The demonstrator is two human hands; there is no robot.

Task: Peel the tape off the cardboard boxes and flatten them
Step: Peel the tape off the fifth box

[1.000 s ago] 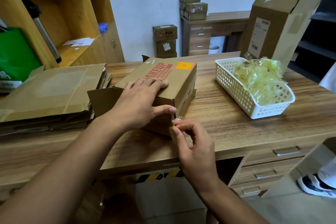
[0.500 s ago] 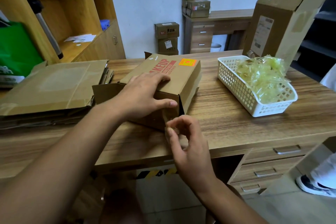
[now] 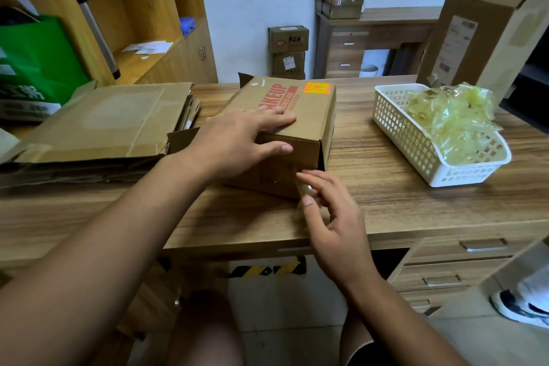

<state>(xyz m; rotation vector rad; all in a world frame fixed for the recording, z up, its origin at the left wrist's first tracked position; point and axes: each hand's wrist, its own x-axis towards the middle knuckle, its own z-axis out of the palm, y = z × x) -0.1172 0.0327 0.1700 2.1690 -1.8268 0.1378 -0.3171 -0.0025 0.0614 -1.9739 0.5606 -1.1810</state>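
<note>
Right now the cardboard box sits on the wooden bench a little left of centre, its printed top tilted up toward the camera and one side flap hanging open on the left. The left hand lies flat over the near edge of the top panel, its fingers straight and spread across the red lettering, while the thumb reaches along the front face just under the edge; it presses on the box and grips nothing. The right hand is at the box's near lower corner, where the front face meets the right end. Its forefinger and thumb are curled together and pinch a small crumpled bit of clear tape, which touches the corner of the cardboard; the other fingers fan loosely above it, just clear of the box. How much of the tape is stuck to the card cannot be told, since it is small and shiny. Left of the box, and touching its open flap, lies a stack of flattened cardboard. To the right, well apart from the box, a white plastic basket holds a heap of yellowish peeled tape. Behind the basket a tall cardboard carton stands upright on the bench.
</note>
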